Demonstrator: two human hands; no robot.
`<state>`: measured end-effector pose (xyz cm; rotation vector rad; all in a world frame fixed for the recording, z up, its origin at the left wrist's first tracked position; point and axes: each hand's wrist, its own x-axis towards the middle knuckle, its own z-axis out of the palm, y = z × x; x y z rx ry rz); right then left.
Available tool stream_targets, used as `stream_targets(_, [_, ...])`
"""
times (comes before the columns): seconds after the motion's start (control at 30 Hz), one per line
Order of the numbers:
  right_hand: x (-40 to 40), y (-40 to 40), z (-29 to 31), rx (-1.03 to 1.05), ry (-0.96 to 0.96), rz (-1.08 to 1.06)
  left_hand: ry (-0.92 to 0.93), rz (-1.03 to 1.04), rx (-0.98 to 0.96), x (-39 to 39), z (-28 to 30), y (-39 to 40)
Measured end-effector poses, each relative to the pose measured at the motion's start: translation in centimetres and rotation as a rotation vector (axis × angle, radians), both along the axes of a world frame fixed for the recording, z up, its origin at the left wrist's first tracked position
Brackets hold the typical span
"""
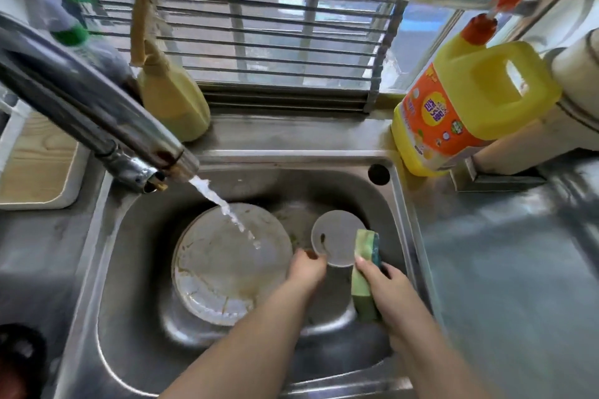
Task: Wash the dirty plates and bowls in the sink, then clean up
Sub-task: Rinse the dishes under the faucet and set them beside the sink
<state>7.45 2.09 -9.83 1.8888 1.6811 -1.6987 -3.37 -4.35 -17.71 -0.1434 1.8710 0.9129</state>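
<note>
A large dirty white plate (pixel 227 266) lies in the steel sink (pixel 136 236), with water from the tap (pixel 97 120) streaming onto it. To its right my left hand (pixel 306 269) pinches the near rim of a small white bowl (pixel 338 236) that has a dark smear inside. My right hand (pixel 385 285) grips a green and yellow sponge (pixel 364 272) held upright against the bowl's right side.
A yellow detergent jug (pixel 466 107) with an orange label stands at the sink's back right corner. A yellowish spray bottle (pixel 171 97) stands behind the tap by the barred window. A wooden board (pixel 35 165) lies on the left. Steel counter (pixel 505 269) runs to the right.
</note>
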Motion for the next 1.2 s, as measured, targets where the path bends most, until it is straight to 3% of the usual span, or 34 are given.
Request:
stream_targets(0.27, [0.7,1.1,-1.0,-0.016,0.019,0.017,0.293,-0.157,-0.207,-1.7,-0.8,2.4])
stream_targets(0.6, [0.4,0.9,-1.5,-0.077,0.086,-0.055,0.35,-0.202,-0.182,-1.1,-0.5,0.7])
stream_targets(0.83, [-0.6,-0.2,-0.6,-0.053,0.136,-0.022,0.252,-0.013,-0.001,-1.1,1.4,-1.5])
stream_targets(0.97, [-1.0,-0.8,0.4,-0.054,0.171,0.021,0.124,0.22,0.075,-1.6,2.0,-3.9])
stream_targets(1.2, [-3.0,-2.8,3.1,-0.101,0.317,0.331,-0.073,0.39,0.162,-3.3,6.7,-11.0])
